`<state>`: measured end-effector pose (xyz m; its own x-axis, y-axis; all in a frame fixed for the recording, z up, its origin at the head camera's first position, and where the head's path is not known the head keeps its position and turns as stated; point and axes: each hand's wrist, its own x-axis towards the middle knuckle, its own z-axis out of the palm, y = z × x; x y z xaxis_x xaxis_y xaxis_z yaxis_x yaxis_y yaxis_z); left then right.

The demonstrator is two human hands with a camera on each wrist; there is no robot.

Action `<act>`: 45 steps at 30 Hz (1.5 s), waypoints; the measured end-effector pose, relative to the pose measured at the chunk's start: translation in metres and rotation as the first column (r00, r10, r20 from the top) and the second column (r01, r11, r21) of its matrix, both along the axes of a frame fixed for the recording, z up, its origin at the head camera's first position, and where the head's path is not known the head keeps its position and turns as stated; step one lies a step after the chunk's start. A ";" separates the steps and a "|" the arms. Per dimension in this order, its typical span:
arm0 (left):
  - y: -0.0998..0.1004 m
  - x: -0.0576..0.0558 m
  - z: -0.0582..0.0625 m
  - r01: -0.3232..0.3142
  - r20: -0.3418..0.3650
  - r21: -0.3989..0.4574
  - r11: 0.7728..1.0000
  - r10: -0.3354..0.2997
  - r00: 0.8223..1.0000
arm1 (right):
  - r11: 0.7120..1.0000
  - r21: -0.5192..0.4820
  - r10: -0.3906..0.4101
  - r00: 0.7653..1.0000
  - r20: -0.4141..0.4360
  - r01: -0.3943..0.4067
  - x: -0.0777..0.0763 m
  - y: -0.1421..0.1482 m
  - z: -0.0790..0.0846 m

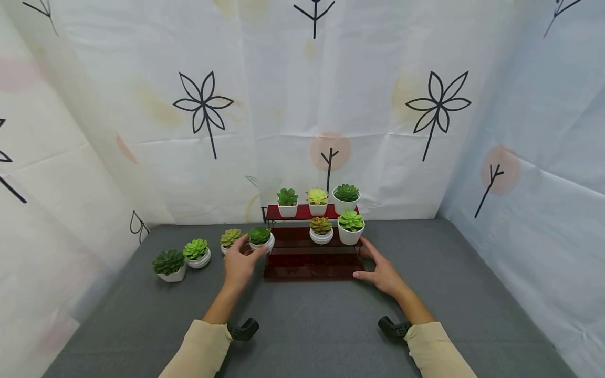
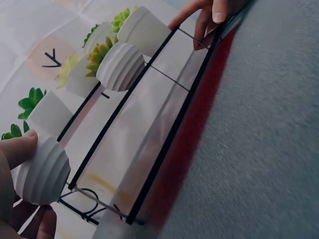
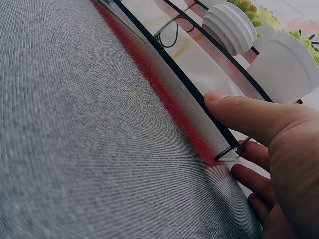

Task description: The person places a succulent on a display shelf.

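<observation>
My left hand (image 1: 239,266) grips a potted succulent (image 1: 259,237) with dark green leaves and a ribbed white pot, at the left end of the middle tier of a three-tier dark red display rack (image 1: 312,268). In the left wrist view, thumb and fingers clasp the ribbed pot (image 2: 45,172) from both sides. My right hand (image 1: 384,272) holds the rack's right end, its thumb on the lowest tier's front rail and the fingers behind the wire side. On the middle tier stand an orange-green succulent (image 1: 321,231) and a bright green succulent (image 1: 351,227).
Three small succulents, one dark green (image 1: 170,265), one bright green (image 1: 197,252) and one yellow-green (image 1: 229,237), sit on the grey tabletop (image 1: 302,325) left of the rack. Its top tier bears three more pots (image 1: 317,209). White patterned cloth (image 1: 302,105) hangs behind and at both sides.
</observation>
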<state>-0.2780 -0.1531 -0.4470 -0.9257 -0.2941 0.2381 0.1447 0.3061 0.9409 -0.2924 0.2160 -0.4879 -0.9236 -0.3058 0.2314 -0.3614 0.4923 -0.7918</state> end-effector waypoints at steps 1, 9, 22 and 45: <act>0.002 -0.001 0.000 0.012 -0.002 -0.003 1.000 -0.012 1.000 | 1.000 -0.001 -0.001 1.000 -0.001 0.001 0.000 0.000 0.000; 0.014 -0.008 0.002 0.082 0.017 -0.092 0.992 -0.081 0.997 | 1.000 -0.016 0.004 1.000 -0.005 -0.004 0.001 0.000 -0.003; 0.029 -0.021 0.006 0.066 0.017 -0.300 0.952 -0.064 0.998 | 1.000 -0.011 -0.002 1.000 -0.016 0.002 0.002 0.000 -0.003; 0.043 -0.032 0.006 0.075 0.042 -0.305 0.950 -0.065 0.997 | 1.000 -0.016 -0.006 1.000 -0.020 0.006 0.001 0.000 -0.001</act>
